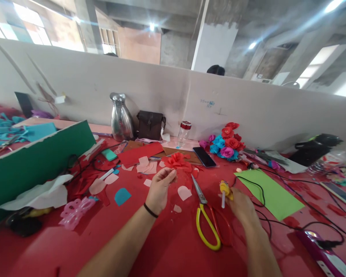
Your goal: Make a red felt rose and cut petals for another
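Note:
My left hand [159,189] is closed in a pinch near the middle of the table. A red paper flower [177,161] is just beyond its fingertips; whether they touch it, or hold something small, I cannot make out. To the right, my right hand [242,204] grips a yellow glue gun [225,189] with a whitish glue stick poking from it towards me. Its fingers are partly hidden. Between the hands lie large scissors [205,215] with one yellow and one red handle, blades pointing away. Pink paper petals [184,193] and a blue one [122,196] are scattered around.
A green board [46,161] stands at left. Along the back are a steel jug [121,117], a brown bag [150,125], a glass jar [183,134], a phone [204,157] and a paper-flower bunch [227,142]. Black cables cross green paper [272,194] towards a power strip [324,250].

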`<state>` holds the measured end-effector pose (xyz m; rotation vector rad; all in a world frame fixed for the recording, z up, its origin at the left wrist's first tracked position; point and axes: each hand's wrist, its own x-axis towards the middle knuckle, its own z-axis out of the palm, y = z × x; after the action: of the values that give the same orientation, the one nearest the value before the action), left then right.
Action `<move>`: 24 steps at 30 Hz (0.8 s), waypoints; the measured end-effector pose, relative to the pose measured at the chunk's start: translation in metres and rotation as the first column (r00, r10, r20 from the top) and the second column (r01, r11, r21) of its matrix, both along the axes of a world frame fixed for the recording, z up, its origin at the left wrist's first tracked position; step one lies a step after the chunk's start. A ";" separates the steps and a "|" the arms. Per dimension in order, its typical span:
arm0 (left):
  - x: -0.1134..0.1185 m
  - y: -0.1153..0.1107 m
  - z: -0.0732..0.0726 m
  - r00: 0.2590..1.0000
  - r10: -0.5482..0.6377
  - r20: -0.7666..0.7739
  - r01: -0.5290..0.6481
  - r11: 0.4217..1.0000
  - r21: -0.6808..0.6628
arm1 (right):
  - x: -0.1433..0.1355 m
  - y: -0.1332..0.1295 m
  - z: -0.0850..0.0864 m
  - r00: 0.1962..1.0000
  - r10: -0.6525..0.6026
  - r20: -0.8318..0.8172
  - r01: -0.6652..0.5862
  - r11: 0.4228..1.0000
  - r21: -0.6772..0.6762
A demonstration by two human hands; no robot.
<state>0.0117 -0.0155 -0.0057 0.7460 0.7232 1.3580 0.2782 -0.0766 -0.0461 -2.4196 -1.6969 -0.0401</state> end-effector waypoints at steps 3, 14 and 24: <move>0.000 -0.002 0.002 1.000 0.012 0.014 -0.013 0.998 0.064 | 0.002 0.001 0.010 0.999 0.032 -0.003 -0.033 0.999 -0.031; 0.001 -0.007 0.008 0.996 -0.095 -0.004 0.095 0.993 0.077 | -0.132 0.013 0.065 0.116 0.404 -0.907 -0.119 0.913 0.391; 0.006 -0.003 -0.006 0.980 -0.104 -0.171 0.119 0.990 0.079 | -0.128 0.008 0.060 -0.305 0.427 -0.851 0.142 0.904 0.403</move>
<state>0.0177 -0.0187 -0.0113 0.9657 0.7446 1.2417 0.1500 -0.0688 0.0140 -0.8609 -0.7894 1.2524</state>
